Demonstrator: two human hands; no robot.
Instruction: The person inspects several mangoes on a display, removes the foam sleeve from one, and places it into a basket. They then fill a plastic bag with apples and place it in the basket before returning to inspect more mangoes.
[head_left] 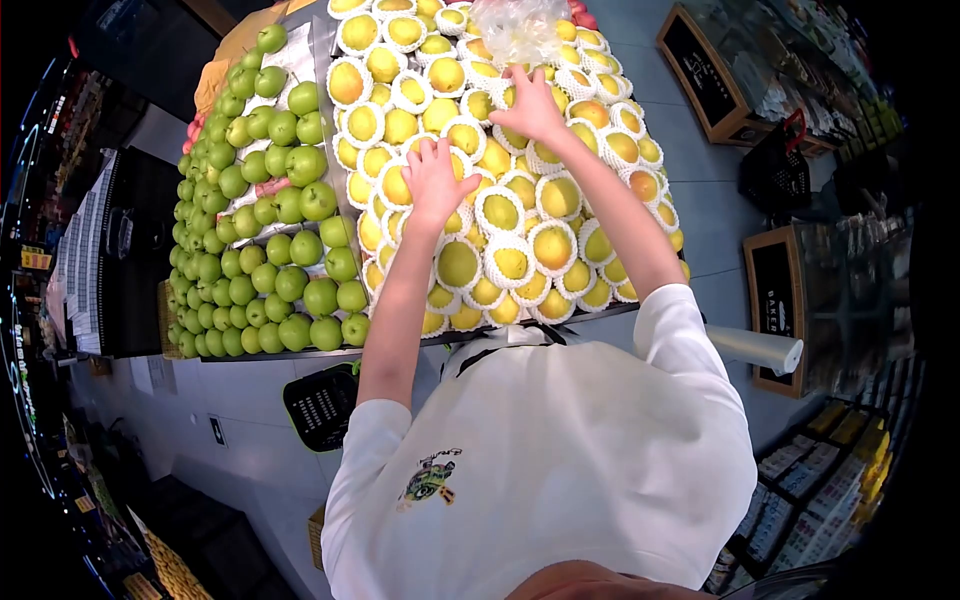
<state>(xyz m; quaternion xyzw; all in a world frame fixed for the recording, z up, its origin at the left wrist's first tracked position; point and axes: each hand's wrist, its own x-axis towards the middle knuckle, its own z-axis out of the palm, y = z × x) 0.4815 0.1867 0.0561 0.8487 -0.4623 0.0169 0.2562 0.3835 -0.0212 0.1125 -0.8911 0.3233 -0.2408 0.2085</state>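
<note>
Yellow fruits in white foam nets cover the right part of a display stand. My left hand rests on the fruits near the middle of the pile, its fingers apart and nothing held. Farther back and to the right, my right hand reaches over the pile with its fingers spread, touching or just above the netted fruits. Just beyond its fingertips lies a crumpled clear plastic bag. Whether the fingertips touch the bag is hard to tell.
Green apples fill the stand's left part, behind a divider. A dark basket is below the front edge. A roll of plastic bags sticks out at the right. Wooden-framed signs and a black basket stand farther right.
</note>
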